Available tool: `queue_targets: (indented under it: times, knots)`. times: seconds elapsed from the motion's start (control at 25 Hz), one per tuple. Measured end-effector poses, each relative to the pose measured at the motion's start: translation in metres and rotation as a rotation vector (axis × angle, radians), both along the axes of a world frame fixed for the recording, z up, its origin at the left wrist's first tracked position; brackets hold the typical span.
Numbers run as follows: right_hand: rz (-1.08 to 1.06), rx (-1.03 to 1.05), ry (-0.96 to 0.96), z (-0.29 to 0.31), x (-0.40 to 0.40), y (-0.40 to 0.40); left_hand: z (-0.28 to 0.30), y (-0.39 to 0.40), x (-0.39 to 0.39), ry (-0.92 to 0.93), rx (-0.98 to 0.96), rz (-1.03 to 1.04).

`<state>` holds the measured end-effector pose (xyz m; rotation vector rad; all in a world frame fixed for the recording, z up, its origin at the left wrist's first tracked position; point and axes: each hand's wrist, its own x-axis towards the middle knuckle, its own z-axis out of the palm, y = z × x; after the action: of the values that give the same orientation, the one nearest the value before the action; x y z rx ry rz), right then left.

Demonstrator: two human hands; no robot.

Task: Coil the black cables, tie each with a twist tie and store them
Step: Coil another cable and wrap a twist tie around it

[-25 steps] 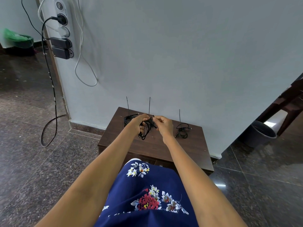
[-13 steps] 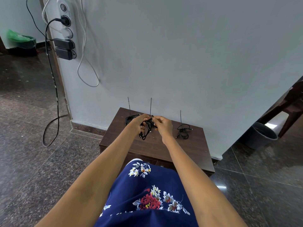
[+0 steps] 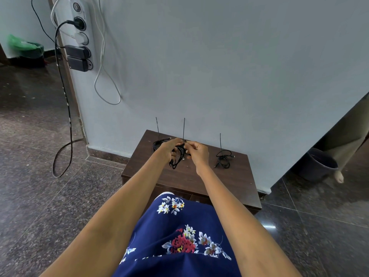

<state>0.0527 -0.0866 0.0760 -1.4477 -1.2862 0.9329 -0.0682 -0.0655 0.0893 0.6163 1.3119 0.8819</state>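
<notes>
Cables: three black bundles sit on a low dark wooden worktop [image 3: 229, 182] pushed against a pale wall. The middle cable [image 3: 178, 156] is lifted just above the worktop, its loops hanging down between both hands. The left hand [image 3: 168, 149] has its fingers curled around the top of the bundle. The right hand [image 3: 197, 151] pinches at the top of the loops, where a thin black tie [image 3: 184, 128] rises straight up against the wall. Exactly how the tie wraps the bundle is too small to tell.

Compared with a second ago, very little has changed: both hands keep the same grips in the same spot, and only the view has shifted a touch. That suggests the tying of this middle cable is in progress, not finished.

The left cable [image 3: 157, 143] lies coiled behind the left hand, and the right cable [image 3: 224, 158] lies coiled well apart on the right. Each has an upright tie of its own, so both look already tied. Storing all three is not yet done.

A power strip [image 3: 78, 31] hangs on the wall at upper left.
</notes>
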Motion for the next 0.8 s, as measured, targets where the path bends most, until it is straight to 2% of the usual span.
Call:
queue_targets:
  times: [0.28, 0.48, 0.56, 0.68, 0.8]
  knots:
    - [0.02, 0.02, -0.199, 0.002, 0.004, 0.0, 0.0, 0.0, -0.003, 0.075, 0.024, -0.045]
    - [0.068, 0.103, -0.314, 0.012, 0.006, 0.0, 0.001, -0.002, -0.005, 0.046, 0.04, -0.089]
    - [0.094, 0.083, -0.357, 0.016, 0.009, 0.002, 0.0, -0.005, -0.005, 0.034, 0.094, -0.095]
    - [0.038, 0.084, -0.559, 0.021, 0.012, 0.005, -0.001, -0.004, -0.003, 0.031, 0.242, -0.097]
    - [0.015, 0.089, -0.611, 0.022, 0.013, 0.008, 0.004, -0.005, -0.004, 0.041, 0.28, -0.172]
